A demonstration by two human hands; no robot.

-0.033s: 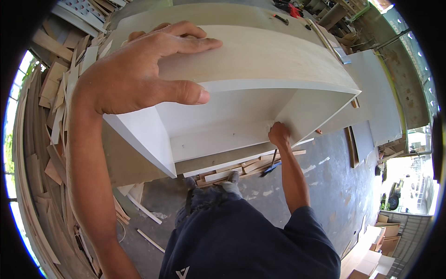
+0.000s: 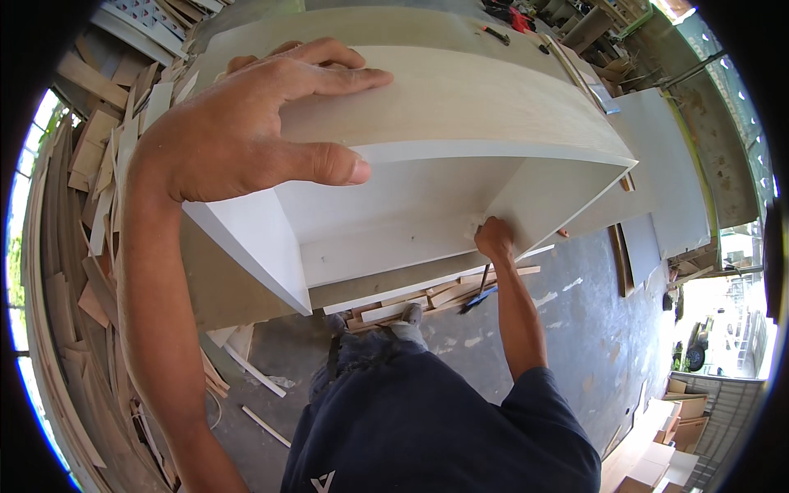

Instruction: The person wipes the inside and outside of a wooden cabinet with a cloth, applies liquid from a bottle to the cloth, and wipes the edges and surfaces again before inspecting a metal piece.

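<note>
A white-lined box cabinet with a pale wood outer face lies on a worktable, its open side toward me. My left hand rests on its upper panel at the left, fingers spread, with the thumb over the white front edge. Inside the cabinet, near the right inner wall, my right hand is closed around a small whitish wad, which looks like cloth. Most of that wad is hidden by the fingers. Small marks show on the inner white panel to the left of this hand.
Wood strips lie on the floor under the table edge, beside a blue brush head with a dark handle. Offcuts pile up on the left. A dark-and-orange tool lies on the table behind the cabinet. Boards are at right.
My right hand has shifted very slightly inside the cabinet, and a little more of the whitish wad shows. My left hand and the cabinet have stayed put.
</note>
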